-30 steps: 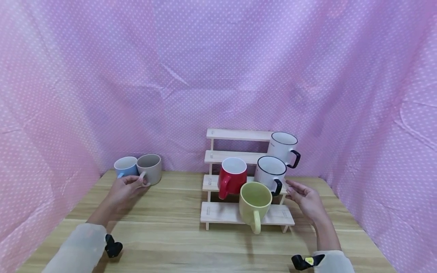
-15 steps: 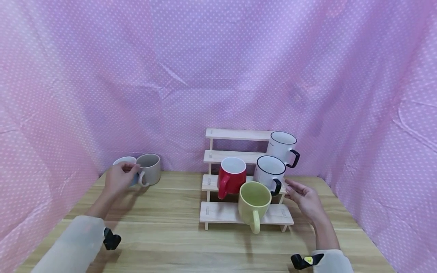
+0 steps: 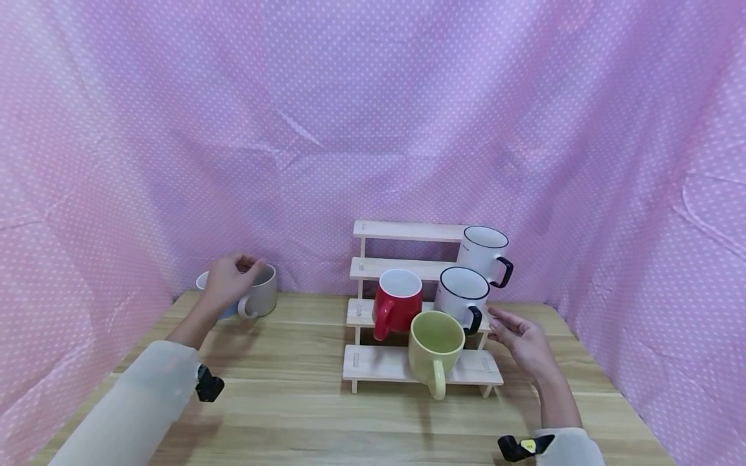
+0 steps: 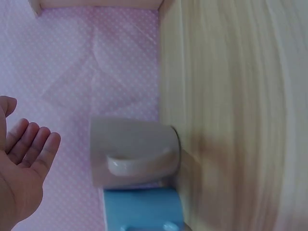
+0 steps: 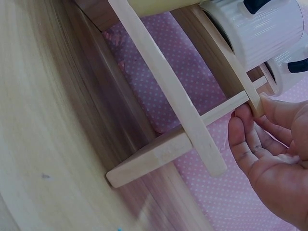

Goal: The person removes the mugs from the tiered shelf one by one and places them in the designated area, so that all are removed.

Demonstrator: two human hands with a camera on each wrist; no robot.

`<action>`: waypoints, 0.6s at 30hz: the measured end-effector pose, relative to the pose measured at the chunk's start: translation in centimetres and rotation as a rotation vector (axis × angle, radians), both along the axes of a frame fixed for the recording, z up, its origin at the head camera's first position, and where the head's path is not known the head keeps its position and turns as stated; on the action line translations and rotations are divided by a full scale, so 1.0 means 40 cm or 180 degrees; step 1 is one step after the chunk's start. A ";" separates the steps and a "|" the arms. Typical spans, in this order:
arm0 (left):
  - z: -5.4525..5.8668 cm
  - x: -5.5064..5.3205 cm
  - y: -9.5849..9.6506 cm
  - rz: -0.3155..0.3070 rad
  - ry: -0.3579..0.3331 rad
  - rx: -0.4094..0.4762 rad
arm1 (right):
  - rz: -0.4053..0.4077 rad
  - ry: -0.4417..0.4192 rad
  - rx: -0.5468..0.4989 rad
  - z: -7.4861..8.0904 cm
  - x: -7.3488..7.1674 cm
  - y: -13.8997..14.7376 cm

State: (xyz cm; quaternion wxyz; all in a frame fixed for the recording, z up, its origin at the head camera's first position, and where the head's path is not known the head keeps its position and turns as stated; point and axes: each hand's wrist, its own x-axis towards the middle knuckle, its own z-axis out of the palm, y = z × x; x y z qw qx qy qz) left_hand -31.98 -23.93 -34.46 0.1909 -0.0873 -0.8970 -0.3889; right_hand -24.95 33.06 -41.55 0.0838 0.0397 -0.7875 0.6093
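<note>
- Grey mug [image 3: 265, 296], left of the head view, stands on the bench [image 3: 280, 404]; probably ceramic, weighty, smooth, chippable. I'd lift it by the handle [image 4: 126, 167].
- Left hand [image 3: 227, 282] hangs above it, fingers relaxed, gripping nothing.
- Right hand [image 3: 526, 348], lower right, pinches the tiered wooden stand [image 3: 379, 364] at a shelf end [image 5: 254, 101]; likely light, stiff.

Soft light, faint shadows on the tabletop [image 3: 291, 401], slight left-wrist-view blur

Pale sleeves [image 3: 131, 401], black wrist cameras [image 3: 210, 384]

Four mugs [image 3: 428, 359] on rack [image 3: 379, 364], two mugs [image 3: 267, 300] left
</note>
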 end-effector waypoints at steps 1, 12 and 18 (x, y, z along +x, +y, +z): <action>0.004 -0.004 0.008 -0.0032 0.0036 -0.0021 | 0.0002 0.0007 0.0002 -0.001 0.000 0.001; 0.033 -0.036 0.120 -0.0390 0.0180 -0.0188 | -0.0001 0.0009 0.0006 -0.006 0.000 0.006; 0.049 -0.028 0.193 -0.0575 0.0228 -0.0137 | 0.0001 0.0011 0.0017 -0.005 -0.002 0.007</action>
